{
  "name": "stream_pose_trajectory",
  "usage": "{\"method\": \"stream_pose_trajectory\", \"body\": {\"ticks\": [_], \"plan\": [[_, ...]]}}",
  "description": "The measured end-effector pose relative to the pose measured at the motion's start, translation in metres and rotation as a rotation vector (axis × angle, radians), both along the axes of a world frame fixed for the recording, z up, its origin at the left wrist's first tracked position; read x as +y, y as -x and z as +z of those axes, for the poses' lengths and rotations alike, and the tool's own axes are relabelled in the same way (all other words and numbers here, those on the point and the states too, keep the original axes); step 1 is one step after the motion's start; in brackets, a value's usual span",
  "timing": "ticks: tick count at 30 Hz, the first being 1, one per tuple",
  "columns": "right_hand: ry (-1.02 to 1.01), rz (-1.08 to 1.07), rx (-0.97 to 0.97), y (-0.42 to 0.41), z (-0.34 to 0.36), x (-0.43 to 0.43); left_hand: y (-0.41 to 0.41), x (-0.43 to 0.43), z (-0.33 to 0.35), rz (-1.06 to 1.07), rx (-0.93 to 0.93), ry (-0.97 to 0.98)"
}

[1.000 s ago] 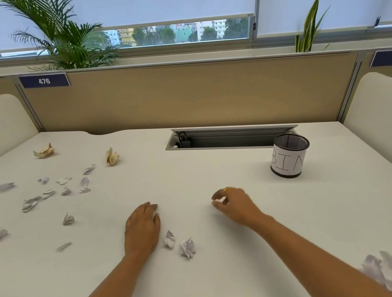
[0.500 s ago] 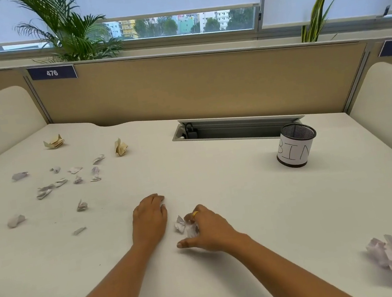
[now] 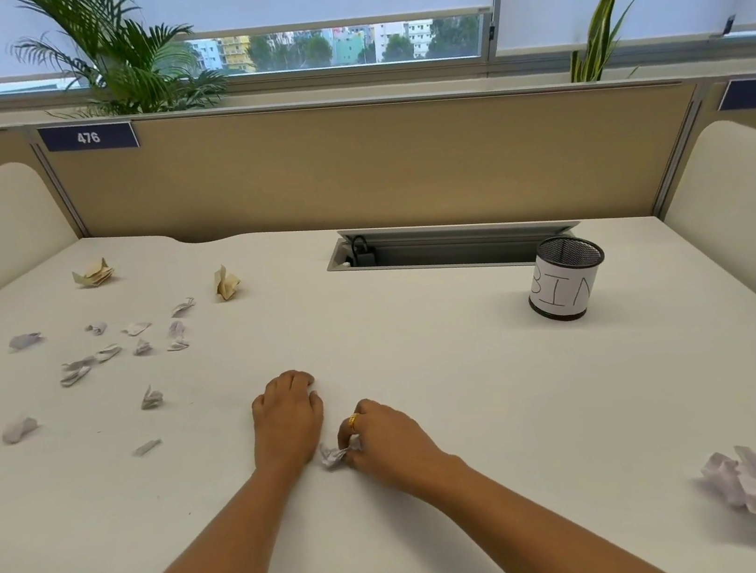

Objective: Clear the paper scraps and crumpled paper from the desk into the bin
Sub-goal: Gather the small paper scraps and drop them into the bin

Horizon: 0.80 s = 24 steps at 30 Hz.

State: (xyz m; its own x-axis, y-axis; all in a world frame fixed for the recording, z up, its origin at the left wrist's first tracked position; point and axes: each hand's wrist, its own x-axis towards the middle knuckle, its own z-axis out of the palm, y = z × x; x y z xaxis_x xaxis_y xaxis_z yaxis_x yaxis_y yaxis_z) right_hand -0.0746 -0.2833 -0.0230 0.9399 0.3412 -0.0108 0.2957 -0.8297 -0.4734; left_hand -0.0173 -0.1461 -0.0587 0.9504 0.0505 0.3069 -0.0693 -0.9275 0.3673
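Right hand (image 3: 389,441) is down on the white desk (image 3: 453,373), fingertips curled and pinching a small crumpled white scrap (image 3: 334,455) – the scrap touches the desktop just beside the left wrist. Left hand (image 3: 287,417) lies palm-down on the desk, fingers relaxed and together, holding nothing. The mesh bin (image 3: 564,280), labelled "BIN", stands upright well away at the far right, near the open cable tray (image 3: 449,248). A scatter of white paper scraps (image 3: 139,344) lies far left, with two tan crumpled pieces (image 3: 227,283) behind them – and one large crumpled paper ball (image 3: 749,488) sits near right.
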Motion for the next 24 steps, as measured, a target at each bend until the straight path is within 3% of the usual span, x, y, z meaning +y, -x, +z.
{"method": "stream_pose_trajectory", "body": {"ticks": [10,24], "plan": [[0.057,0.048,-0.085,0.01,-0.006,0.014,0.0,0.0,-0.002,-0.005,-0.001,-0.023],[-0.202,-0.188,0.103,-0.021,0.011,-0.056,-0.003,-0.005,-0.003,0.04,0.037,-0.012]]}}
